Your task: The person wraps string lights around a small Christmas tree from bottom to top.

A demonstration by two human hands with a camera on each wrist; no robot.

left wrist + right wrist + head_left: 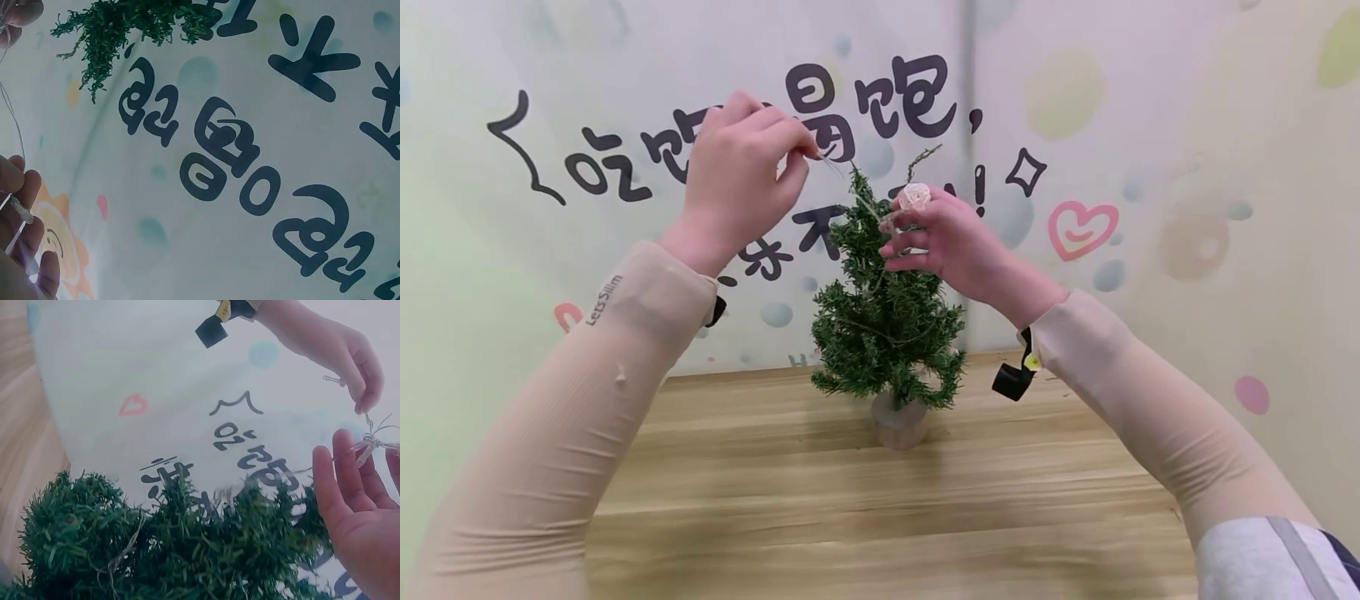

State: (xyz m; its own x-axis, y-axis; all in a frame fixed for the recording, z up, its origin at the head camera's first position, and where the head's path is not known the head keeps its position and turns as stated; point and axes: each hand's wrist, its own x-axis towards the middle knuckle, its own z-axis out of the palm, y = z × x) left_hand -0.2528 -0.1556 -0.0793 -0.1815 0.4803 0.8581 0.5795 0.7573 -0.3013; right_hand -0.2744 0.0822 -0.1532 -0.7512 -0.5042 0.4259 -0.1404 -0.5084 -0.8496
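Note:
A small green artificial Christmas tree (pixel 891 308) stands on a round wooden base (pixel 900 422). My left hand (pixel 745 162), high to the left of the treetop, pinches a thin clear wire (pixel 14 112) between thumb and fingertips. In the left wrist view that hand (pixel 22 231) also has a small clear piece (pixel 22 210) among its fingers. My right hand (pixel 958 242) is just in front of the upper right branches, holding a bunched part of the string-light wire (pixel 369 442). A white openwork ball (pixel 914 197) shows at its thumb and forefinger. Wire runs between both hands.
A wood-grain table (pixel 850 508) carries the tree. Close behind rises a pale wall (pixel 1187 125) with black lettering and coloured dots. More thin wire (pixel 122 550) lies draped over the branches. A black wrist camera (pixel 1011 381) hangs at my right cuff.

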